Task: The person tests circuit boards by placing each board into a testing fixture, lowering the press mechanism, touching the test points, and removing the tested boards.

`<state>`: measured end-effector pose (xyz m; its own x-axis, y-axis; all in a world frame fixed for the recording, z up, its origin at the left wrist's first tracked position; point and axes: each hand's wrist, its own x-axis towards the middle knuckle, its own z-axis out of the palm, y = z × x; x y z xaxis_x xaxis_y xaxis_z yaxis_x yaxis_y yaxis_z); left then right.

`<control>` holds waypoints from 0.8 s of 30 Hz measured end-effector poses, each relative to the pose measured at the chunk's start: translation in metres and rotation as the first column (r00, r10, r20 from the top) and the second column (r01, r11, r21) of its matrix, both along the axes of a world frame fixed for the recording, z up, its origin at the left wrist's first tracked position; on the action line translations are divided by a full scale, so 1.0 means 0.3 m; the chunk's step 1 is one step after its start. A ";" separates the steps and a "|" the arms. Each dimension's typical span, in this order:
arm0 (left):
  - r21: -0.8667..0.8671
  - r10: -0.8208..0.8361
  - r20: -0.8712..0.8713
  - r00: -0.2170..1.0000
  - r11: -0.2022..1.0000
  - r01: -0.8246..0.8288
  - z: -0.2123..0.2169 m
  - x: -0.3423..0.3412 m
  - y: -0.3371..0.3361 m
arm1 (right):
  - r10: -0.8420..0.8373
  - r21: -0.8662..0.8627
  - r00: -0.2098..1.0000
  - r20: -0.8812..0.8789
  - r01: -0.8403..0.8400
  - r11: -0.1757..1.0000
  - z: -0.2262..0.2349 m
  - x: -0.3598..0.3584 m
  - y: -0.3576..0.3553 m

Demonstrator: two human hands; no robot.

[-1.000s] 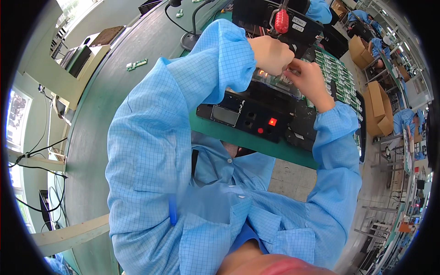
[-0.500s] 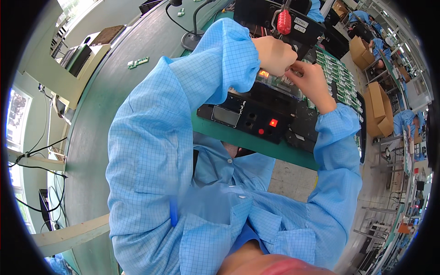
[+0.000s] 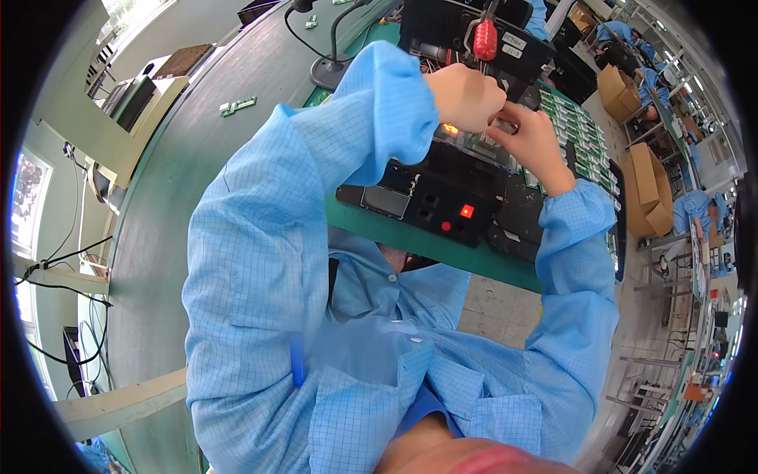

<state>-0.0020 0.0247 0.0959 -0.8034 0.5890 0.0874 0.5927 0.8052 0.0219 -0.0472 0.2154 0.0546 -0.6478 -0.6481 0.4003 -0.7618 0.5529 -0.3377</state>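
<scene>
Left hand [image 3: 464,96]: upper centre of frame, back uppermost, knuckles bent; fingertips hidden, so whether it grips anything cannot be told.

Right hand [image 3: 530,142]: just right of the left hand, thumb and forefinger curled to a narrow gap, tips meeting the left hand's edge; anything between them cannot be made out.

Sleeves: light blue checked smock [image 3: 253,261], gathered at both wrists.

Black test fixture [image 3: 478,182]: upper centre, directly beneath both hands; middle partly covered by them. Fitted with:
– red digit display [image 3: 450,128], lit, just below the left hand;
– rectangular grey screen [image 3: 385,200], on the near panel, left part;
– square red indicator [image 3: 467,212], lit, right part of the same panel;
– round red button [image 3: 446,227], just below the indicator.

Red-gripped clamp handle [image 3: 485,39]: upper centre, above the hands, standing before a black housing [image 3: 533,57] that bears two white labels.

Circuit boards [image 3: 580,134]: green and white, many, laid in close rows right of the right hand.

Single circuit board [image 3: 238,106]: green and white, upper left, alone on the grey-green worktop [image 3: 158,261].

Gooseneck stand [image 3: 326,73]: dark round base, upper centre-left, beside the left sleeve.

Cardboard box [image 3: 649,189]: open, right of frame, beyond the board rows; second carton [image 3: 620,91] above it.

Co-worker [image 3: 692,209]: in light blue, far right, seen small at another bench.
</scene>
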 end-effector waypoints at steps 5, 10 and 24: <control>0.352 0.206 -0.335 0.920 0.933 -0.081 -0.151 0.116 0.088 | 0.008 -0.406 0.998 0.069 0.021 0.914 0.083 0.001 0.024; 0.400 0.315 -0.327 0.891 0.900 -0.171 -0.268 0.146 0.159 | 0.052 -0.085 0.999 0.009 -0.051 0.995 0.126 -0.001 -0.030; 0.544 0.452 -0.171 0.876 0.784 -0.298 -0.334 0.178 0.258 | 0.008 0.396 0.997 0.073 -0.037 0.917 0.148 -0.041 -0.134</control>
